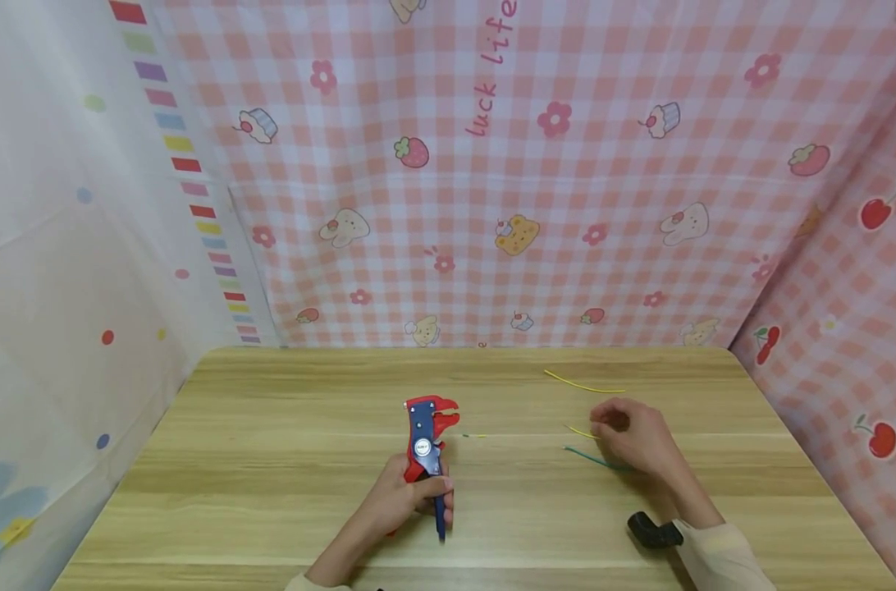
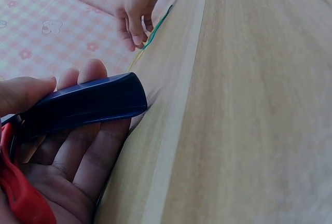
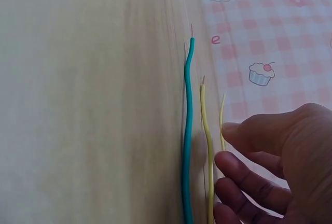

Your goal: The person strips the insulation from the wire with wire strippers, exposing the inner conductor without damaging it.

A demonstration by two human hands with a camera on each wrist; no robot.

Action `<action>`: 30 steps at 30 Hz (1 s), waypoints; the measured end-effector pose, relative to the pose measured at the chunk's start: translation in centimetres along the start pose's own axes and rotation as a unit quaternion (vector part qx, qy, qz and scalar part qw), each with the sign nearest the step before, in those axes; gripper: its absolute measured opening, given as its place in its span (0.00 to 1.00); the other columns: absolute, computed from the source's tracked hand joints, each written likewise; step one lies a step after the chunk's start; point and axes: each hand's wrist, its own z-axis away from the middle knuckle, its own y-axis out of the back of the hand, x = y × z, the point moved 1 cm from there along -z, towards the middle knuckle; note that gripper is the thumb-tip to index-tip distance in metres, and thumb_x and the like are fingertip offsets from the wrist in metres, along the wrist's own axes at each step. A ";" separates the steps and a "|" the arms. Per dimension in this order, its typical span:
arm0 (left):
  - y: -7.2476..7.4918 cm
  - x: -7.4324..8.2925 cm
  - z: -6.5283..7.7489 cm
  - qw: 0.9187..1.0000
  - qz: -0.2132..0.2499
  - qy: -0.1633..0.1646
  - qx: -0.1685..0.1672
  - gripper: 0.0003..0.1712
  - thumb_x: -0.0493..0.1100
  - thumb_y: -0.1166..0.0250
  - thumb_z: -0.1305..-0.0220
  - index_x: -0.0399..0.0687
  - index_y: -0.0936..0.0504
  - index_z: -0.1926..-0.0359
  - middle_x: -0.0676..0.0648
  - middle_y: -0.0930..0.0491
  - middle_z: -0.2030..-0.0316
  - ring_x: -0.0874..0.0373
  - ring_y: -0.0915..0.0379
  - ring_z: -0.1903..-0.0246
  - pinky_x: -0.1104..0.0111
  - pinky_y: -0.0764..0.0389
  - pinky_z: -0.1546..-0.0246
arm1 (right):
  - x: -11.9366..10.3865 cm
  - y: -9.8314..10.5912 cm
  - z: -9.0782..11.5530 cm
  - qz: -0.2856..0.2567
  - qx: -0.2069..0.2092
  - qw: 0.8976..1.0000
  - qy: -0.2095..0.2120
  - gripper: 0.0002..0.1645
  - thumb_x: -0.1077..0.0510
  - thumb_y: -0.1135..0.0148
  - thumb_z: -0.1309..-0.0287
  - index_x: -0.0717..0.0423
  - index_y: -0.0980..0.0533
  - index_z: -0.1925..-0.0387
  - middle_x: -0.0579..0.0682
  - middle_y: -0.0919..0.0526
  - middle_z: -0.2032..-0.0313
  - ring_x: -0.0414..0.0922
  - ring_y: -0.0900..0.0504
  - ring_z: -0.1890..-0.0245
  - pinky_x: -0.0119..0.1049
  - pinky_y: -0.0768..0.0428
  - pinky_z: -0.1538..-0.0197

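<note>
My left hand (image 1: 414,497) grips a red and blue wire stripper (image 1: 422,427) by its handles, jaws pointing away to the right. In the left wrist view its blue handle (image 2: 93,99) lies across the fingers, under the thumb. My right hand (image 1: 636,435) is over the right side of the table, thumb and fingertips apart with nothing between them. Close beside its fingers lies a yellow wire (image 3: 208,141) with a bare end. Parallel to it is a green wire (image 3: 188,130), also bare at its tip. A second yellow wire (image 1: 584,383) lies farther back.
Small green (image 1: 465,436) and yellow insulation bits (image 1: 482,436) lie on the wooden table (image 1: 271,460), right of the stripper. Checked pink cloth (image 1: 477,197) hangs behind the table's back edge. A black wrist camera (image 1: 651,532) juts from the right sleeve.
</note>
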 end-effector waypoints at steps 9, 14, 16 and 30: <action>0.0 0.1 -0.1 1.000 -0.003 -0.005 -0.002 0.17 0.38 0.34 0.30 0.27 0.27 0.51 0.36 0.15 0.66 0.52 0.13 0.71 0.58 0.10 0.60 | 0.0 0.1 -1.4 -0.010 0.006 1.000 0.002 0.11 0.60 0.31 0.37 0.59 0.17 0.54 0.54 0.11 0.60 0.46 0.15 0.61 0.34 0.19 0.57; 0.0 0.1 0.0 1.000 0.001 -0.006 -0.003 0.17 0.37 0.35 0.30 0.26 0.28 0.51 0.35 0.15 0.66 0.52 0.13 0.71 0.58 0.10 0.60 | -0.1 0.1 -2.2 -0.009 0.012 1.000 0.007 0.12 0.61 0.31 0.38 0.60 0.18 0.53 0.56 0.12 0.59 0.49 0.15 0.59 0.38 0.17 0.56; 0.0 0.0 0.0 1.000 0.004 -0.005 -0.003 0.17 0.37 0.35 0.31 0.26 0.28 0.51 0.36 0.14 0.66 0.52 0.13 0.71 0.58 0.10 0.60 | -0.2 0.1 -2.6 -0.010 0.010 1.000 0.003 0.14 0.61 0.31 0.37 0.60 0.18 0.51 0.57 0.12 0.58 0.50 0.14 0.59 0.40 0.16 0.55; 0.1 -0.1 0.0 1.000 -0.001 -0.004 -0.005 0.18 0.38 0.35 0.30 0.26 0.28 0.50 0.35 0.15 0.65 0.52 0.13 0.71 0.58 0.10 0.60 | -0.1 -0.1 -4.7 -0.007 -0.006 1.000 -0.019 0.17 0.58 0.34 0.35 0.62 0.19 0.48 0.62 0.13 0.51 0.57 0.15 0.52 0.54 0.16 0.46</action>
